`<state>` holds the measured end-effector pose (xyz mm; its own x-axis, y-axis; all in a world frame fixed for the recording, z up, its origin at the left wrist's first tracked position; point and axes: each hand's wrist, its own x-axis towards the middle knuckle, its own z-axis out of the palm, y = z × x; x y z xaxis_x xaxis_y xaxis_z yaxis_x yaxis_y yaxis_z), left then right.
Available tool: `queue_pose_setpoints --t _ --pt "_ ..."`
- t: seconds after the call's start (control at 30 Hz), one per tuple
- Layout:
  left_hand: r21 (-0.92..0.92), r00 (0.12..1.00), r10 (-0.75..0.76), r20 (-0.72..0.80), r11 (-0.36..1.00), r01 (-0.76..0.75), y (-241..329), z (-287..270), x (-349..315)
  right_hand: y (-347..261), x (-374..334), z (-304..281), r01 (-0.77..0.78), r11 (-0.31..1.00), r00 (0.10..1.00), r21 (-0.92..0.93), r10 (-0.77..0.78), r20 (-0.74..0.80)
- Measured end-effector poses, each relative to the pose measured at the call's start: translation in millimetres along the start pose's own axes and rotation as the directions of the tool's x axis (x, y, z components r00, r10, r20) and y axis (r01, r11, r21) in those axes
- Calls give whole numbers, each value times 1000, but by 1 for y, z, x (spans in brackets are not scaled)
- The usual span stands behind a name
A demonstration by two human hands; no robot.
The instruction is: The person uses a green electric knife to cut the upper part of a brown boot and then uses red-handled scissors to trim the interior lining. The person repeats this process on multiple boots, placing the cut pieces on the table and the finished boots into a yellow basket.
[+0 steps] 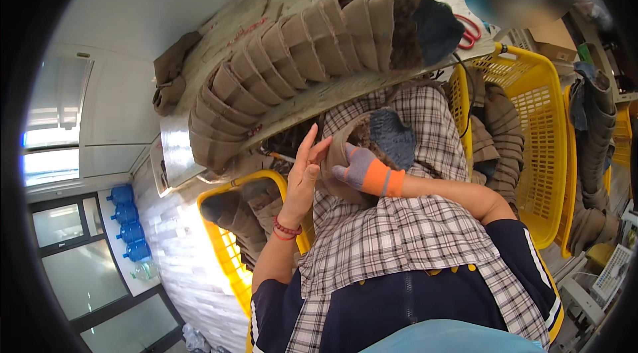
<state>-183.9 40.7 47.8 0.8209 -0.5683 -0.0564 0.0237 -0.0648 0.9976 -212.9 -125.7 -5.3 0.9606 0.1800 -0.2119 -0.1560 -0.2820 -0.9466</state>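
Observation:
On my lap lies a brown boot upper (393, 135) with a dark fuzzy lining and a blue-grey patch inside its far end. My right hand (372, 172), in a grey and orange glove, grips its near side, fingers closed on the brown edge. Bare and with a red bead bracelet at the wrist, my left hand (306, 170) is beside the upper's left edge. Its fingers are stretched out; whether they touch the edge, I cannot tell. A plaid apron (399, 227) covers my lap beneath the piece.
A long nested row of similar brown uppers (292, 47) curves along the worktable (256, 11). Red-handled scissors (470, 31) lie at its right end. Yellow baskets stand left (284, 183) and right (555, 154), both holding more uppers. Blue water bottles (126, 213) line the left wall.

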Motion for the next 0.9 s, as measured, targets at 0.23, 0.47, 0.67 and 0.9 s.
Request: queue_pose_setpoints --t 0.23,0.47,0.67,0.9 --pt "654 804 585 -103 649 -389 78 -54 97 -68 -65 -99 406 897 741 172 -214 -636" --pt "957 931 354 -89 288 -19 51 -118 259 -18 41 -187 243 932 476 -269 -356 -804" --pt "803 999 -33 14 596 9 46 -120 277 41 112 -213 439 736 836 515 -124 -534" --pt "718 996 -83 10 694 50 55 -122 260 61 192 -209 663 712 567 -230 -679 -466"
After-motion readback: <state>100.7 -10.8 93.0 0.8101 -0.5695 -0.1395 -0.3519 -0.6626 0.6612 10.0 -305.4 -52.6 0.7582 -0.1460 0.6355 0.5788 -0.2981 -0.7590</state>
